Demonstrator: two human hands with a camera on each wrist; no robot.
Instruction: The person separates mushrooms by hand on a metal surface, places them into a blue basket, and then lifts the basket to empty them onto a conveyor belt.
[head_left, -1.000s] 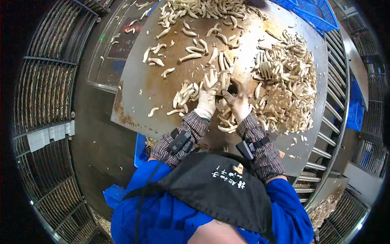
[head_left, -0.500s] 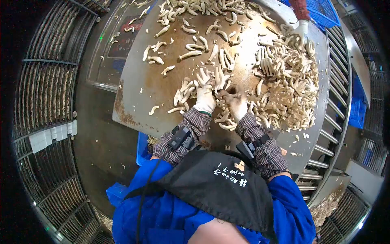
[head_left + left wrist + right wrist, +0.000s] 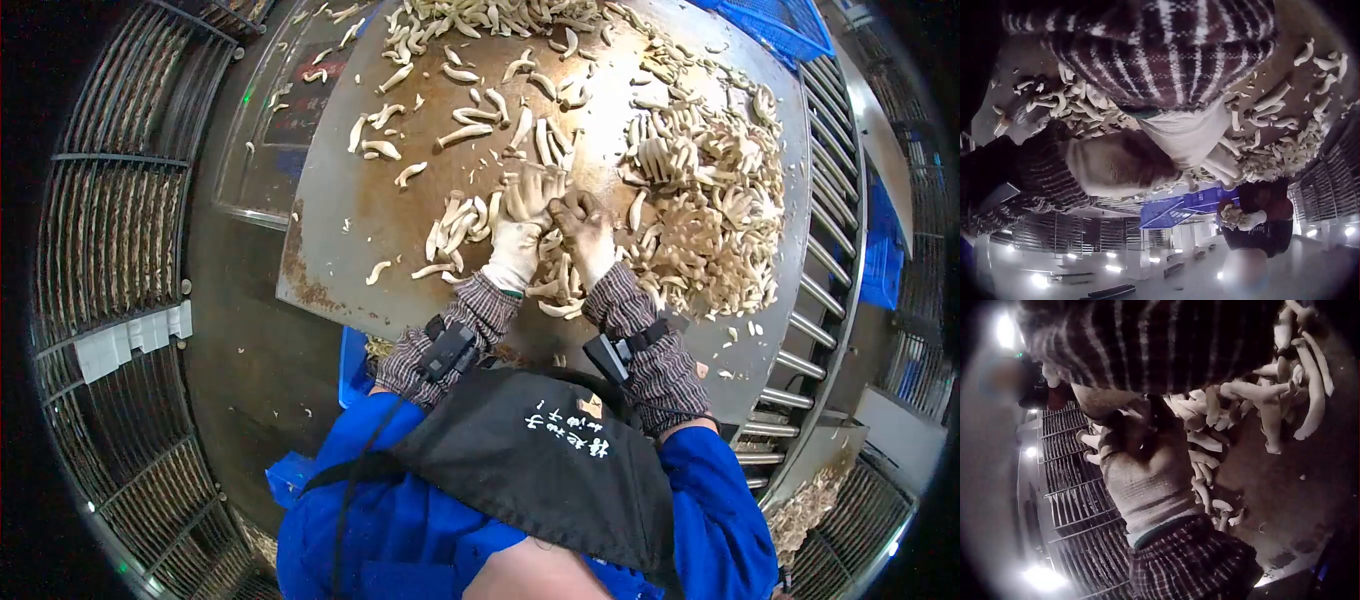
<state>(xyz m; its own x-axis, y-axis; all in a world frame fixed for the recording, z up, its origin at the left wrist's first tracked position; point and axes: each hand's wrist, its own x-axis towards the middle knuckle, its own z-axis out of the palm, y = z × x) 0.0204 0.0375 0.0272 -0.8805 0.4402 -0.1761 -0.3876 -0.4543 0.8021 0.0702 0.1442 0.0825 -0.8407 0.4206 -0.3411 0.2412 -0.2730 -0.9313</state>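
Note:
My left hand, in a white knit glove, grips a cluster of pale, thick-stemmed mushrooms over the metal table. The stems fan out beyond its fingers. My right hand, its glove stained brown at the fingers, is curled against the right side of the same cluster. In the left wrist view, the right hand meets the left hand, and pale stems stick out past them. The right wrist view shows stem ends beyond the left glove; the right fingertips are mostly hidden there.
A large mushroom heap covers the table's right side, and another pile lies at the back. Loose mushrooms are scattered between. A blue basket, roller conveyor and racks surround the table. Another person stands opposite.
Both hands stay close together at the cluster while the right fingers shift and curl in against it. Another person's gloved hand, over the right heap half a second ago, has left the head view.

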